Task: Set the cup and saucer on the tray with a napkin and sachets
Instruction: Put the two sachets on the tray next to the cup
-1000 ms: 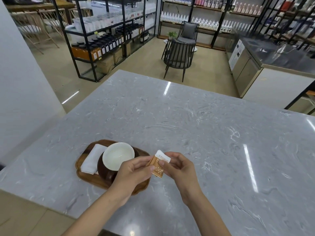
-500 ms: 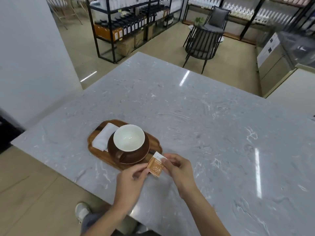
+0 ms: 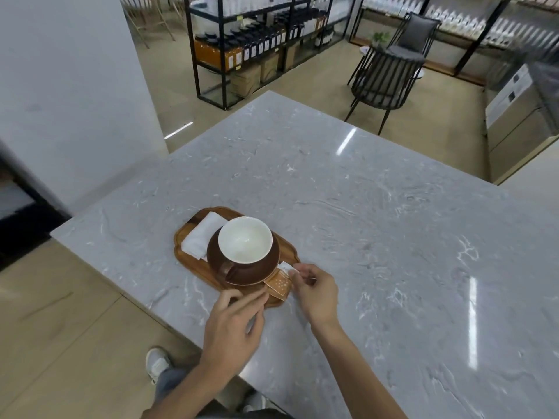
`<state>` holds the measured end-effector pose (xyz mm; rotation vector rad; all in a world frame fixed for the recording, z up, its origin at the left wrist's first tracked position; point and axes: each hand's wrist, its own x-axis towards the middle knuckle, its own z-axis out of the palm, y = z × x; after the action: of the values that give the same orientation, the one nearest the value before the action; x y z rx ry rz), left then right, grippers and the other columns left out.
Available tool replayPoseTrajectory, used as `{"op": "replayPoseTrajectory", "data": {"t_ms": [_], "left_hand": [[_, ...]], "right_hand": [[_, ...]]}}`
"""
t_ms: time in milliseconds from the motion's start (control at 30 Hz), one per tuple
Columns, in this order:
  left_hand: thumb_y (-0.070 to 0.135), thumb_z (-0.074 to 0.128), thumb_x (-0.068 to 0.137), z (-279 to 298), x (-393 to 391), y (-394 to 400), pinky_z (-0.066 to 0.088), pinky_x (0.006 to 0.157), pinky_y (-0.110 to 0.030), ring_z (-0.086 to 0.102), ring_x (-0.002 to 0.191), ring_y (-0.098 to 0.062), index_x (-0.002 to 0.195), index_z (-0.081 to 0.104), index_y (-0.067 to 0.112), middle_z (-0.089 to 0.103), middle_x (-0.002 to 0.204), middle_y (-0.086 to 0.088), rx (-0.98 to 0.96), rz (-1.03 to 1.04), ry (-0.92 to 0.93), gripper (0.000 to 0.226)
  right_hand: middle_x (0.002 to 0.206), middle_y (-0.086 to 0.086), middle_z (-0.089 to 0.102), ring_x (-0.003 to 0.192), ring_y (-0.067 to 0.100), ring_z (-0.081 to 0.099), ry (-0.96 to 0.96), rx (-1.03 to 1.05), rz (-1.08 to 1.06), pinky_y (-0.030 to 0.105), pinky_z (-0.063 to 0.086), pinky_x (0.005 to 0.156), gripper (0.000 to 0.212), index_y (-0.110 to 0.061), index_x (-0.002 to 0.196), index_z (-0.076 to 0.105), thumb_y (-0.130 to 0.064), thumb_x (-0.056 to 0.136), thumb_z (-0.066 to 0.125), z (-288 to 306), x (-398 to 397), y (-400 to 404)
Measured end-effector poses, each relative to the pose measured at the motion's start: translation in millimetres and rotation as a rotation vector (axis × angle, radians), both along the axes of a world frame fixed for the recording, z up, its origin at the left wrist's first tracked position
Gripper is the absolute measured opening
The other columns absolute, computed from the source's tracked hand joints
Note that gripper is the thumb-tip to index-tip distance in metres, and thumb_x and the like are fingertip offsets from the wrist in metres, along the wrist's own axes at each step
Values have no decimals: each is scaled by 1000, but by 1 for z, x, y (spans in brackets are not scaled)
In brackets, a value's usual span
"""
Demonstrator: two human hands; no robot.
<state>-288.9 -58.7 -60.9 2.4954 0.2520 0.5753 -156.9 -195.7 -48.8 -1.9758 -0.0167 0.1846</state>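
A wooden tray (image 3: 193, 267) lies near the front left corner of the grey marble table (image 3: 378, 222). On it stands a brown cup with a white inside (image 3: 245, 240) on a brown saucer (image 3: 257, 275), and a folded white napkin (image 3: 202, 235) lies to the cup's left. My right hand (image 3: 316, 290) pinches an orange and a white sachet (image 3: 279, 282) at the tray's right end, beside the saucer. My left hand (image 3: 234, 322) hovers just in front of the tray, fingers apart and slightly blurred, touching nothing I can make out.
The table's front edge runs just below my hands, with tan floor and my shoe (image 3: 157, 362) beneath. A white wall (image 3: 75, 86) stands at the left. Black shelving with jars (image 3: 257, 43) and a dark chair (image 3: 390, 77) stand beyond the far edge.
The sachets have come down from in front of me onto the tray's right end. My left hand has let go of them; my right hand still holds them. The camera tilted downward.
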Motion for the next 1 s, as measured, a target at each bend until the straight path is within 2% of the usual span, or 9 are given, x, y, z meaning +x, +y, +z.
{"op": "replayPoseTrajectory", "data": {"t_ms": [100, 200, 300, 400, 467, 567, 667, 800, 1000], "left_hand": [[30, 60, 89, -8, -1, -2, 55, 86, -33, 54, 113, -16, 121, 75, 22, 71, 126, 14, 96, 2, 39, 36], [34, 56, 90, -13, -1, -5, 49, 88, -34, 51, 121, -17, 127, 72, 24, 67, 133, 14, 133, 20, 90, 41], [35, 53, 91, -16, -2, -7, 48, 89, -34, 51, 123, -16, 130, 69, 22, 67, 135, 12, 128, 21, 92, 44], [34, 53, 91, -19, -5, -7, 44, 93, -32, 51, 124, -16, 132, 68, 22, 67, 135, 11, 138, 12, 79, 45], [33, 53, 91, -21, -7, -6, 40, 96, -32, 51, 126, -16, 133, 67, 24, 66, 136, 11, 151, 0, 76, 45], [32, 54, 91, -24, -8, -6, 38, 99, -32, 49, 130, -16, 135, 66, 25, 65, 138, 10, 154, -23, 75, 45], [32, 52, 93, -26, -7, -7, 40, 103, -34, 47, 137, -18, 138, 63, 25, 60, 144, 10, 164, -48, 88, 47], [35, 49, 94, -27, -6, -8, 39, 103, -34, 44, 140, -17, 142, 58, 28, 57, 147, 12, 156, -43, 129, 49], [36, 49, 93, -23, -6, -8, 41, 102, -35, 45, 139, -17, 143, 57, 26, 56, 148, 12, 161, -42, 162, 51]], "right_hand": [[77, -25, 76, 77, -4, 71, -23, -10, 36, 8, 52, 65, 16, -38, 85, 75, -23, 92, 74, 3, -1, 0], [76, -36, 72, 76, -9, 71, -56, -40, 88, 4, 50, 63, 25, -44, 81, 73, -21, 92, 72, 5, -1, -2], [71, -37, 69, 77, -15, 68, -102, -96, 110, 1, 48, 64, 13, -32, 94, 81, -22, 92, 73, 3, 0, -2], [70, -40, 63, 78, -19, 65, -124, -116, 73, 0, 47, 64, 17, -21, 107, 80, -27, 91, 74, -1, -1, -1], [78, -34, 70, 79, -13, 68, -118, -111, 56, 3, 49, 66, 22, -18, 109, 78, -30, 92, 72, -3, -3, 0], [98, -3, 76, 85, 4, 72, -101, -142, 60, 28, 60, 80, 30, -20, 116, 75, -38, 93, 68, -7, -6, 1], [98, 5, 74, 85, 14, 72, -97, -129, 62, 41, 59, 82, 27, -21, 114, 74, -39, 95, 65, -10, -8, 2], [98, 7, 70, 85, 18, 70, -103, -129, 36, 43, 58, 83, 25, -21, 112, 73, -38, 96, 65, -9, -10, 5], [103, 3, 62, 83, 12, 64, -124, -148, -18, 40, 56, 84, 21, -22, 112, 71, -35, 97, 65, -5, -17, 8]]}}
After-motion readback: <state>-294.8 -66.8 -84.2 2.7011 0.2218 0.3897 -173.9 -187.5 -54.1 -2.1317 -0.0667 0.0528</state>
